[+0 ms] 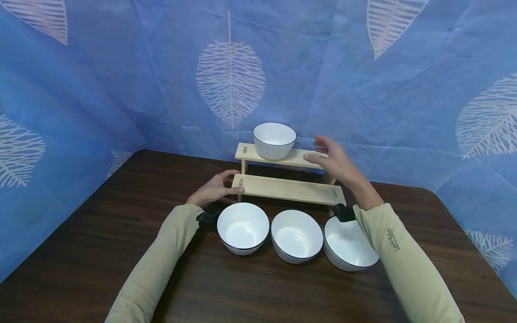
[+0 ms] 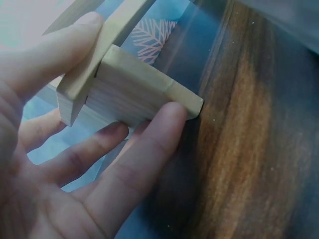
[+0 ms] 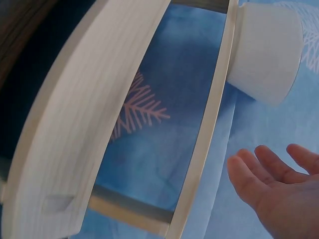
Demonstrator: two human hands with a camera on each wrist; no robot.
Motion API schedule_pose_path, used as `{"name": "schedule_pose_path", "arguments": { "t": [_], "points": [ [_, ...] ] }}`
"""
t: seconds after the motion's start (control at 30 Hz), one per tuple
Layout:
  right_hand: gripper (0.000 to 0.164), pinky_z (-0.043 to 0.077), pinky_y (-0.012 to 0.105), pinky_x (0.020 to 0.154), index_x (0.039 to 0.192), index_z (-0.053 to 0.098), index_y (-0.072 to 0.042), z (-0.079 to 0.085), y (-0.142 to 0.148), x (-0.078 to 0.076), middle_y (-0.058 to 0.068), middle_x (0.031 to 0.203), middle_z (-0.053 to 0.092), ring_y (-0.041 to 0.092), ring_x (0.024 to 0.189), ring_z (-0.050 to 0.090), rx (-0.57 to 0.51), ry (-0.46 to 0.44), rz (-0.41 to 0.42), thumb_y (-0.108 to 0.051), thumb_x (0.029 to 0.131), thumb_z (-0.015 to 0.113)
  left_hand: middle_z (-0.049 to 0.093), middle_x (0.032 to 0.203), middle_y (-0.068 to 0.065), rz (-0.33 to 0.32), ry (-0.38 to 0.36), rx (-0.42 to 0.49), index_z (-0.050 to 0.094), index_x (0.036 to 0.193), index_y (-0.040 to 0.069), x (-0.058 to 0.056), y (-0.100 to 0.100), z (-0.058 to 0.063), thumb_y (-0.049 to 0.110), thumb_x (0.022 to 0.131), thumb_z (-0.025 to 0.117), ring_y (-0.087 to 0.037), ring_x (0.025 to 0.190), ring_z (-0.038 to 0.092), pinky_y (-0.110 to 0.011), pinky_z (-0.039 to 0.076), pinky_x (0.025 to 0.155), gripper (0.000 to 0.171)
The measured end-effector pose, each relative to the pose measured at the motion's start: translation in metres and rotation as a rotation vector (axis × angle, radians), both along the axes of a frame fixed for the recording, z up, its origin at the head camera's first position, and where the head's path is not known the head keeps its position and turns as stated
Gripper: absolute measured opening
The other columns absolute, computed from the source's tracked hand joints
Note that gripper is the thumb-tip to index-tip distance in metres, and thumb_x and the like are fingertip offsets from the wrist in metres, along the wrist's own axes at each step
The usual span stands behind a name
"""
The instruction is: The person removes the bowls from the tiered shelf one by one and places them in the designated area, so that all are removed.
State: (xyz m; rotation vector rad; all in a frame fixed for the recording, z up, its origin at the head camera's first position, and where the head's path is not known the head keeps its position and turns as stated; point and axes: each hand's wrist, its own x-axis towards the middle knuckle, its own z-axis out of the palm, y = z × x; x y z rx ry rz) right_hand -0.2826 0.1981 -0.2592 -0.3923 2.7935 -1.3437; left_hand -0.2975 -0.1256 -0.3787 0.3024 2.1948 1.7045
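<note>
A two-tier wooden rack [image 1: 287,187] stands toward the back of the table. My left hand [image 1: 216,188] grips the left end of its lower board; in the left wrist view the thumb [image 2: 55,55] lies on the board and fingertips touch the side leg [image 2: 134,89]. On the upper board, left of centre, sits a white bowl [image 1: 273,141] with a dark rim. Near that board's right end my right hand [image 1: 337,161] is raised, fingers loosely spread and holding nothing. In the right wrist view the bowl [image 3: 266,52] is apart from the fingertips.
Three more white bowls stand in a row before the rack: a left one [image 1: 242,229], a middle one [image 1: 296,235] and a right one [image 1: 349,244], partly covered by my right sleeve. A blue leaf-print cloth [image 1: 161,80] hangs behind the dark wooden table [image 1: 101,233].
</note>
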Motion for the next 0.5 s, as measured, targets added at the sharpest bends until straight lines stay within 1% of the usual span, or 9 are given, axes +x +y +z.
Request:
{"name": "schedule_pose_path", "arguments": {
  "t": [0.2,0.3,0.5],
  "points": [
    [0.079,0.034,0.056,0.115,0.16,0.017,0.001,-0.004,-0.014,-0.011,0.025,0.159,0.028,0.041,0.146,0.029,-0.083,-0.021,-0.006,-0.019,0.1,0.064,0.048,0.135,-0.028,-0.031,0.042,-0.045,0.028,0.158,0.005,0.004,-0.002,0.0,0.012,0.096,0.072,-0.038,0.111,0.064,-0.046,0.061,0.084,0.077],
    [0.081,0.033,0.056,0.116,0.161,0.015,0.0,-0.009,-0.019,-0.016,0.024,0.16,0.026,0.041,0.147,0.028,-0.115,-0.032,-0.007,-0.02,0.1,0.065,0.046,0.137,-0.029,-0.045,0.058,-0.045,0.026,0.159,0.003,0.006,-0.002,0.002,0.01,0.096,0.071,-0.038,0.112,0.063,-0.046,0.061,0.084,0.077],
    [0.088,0.032,0.057,0.116,0.163,0.012,-0.006,-0.012,-0.027,-0.027,0.024,0.161,0.024,0.041,0.147,0.027,-0.165,-0.032,-0.012,-0.023,0.097,0.068,0.049,0.133,-0.028,-0.053,0.07,-0.047,0.029,0.156,0.001,0.003,0.001,0.004,0.008,0.095,0.071,-0.036,0.11,0.063,-0.045,0.061,0.083,0.074]
  ]
}}
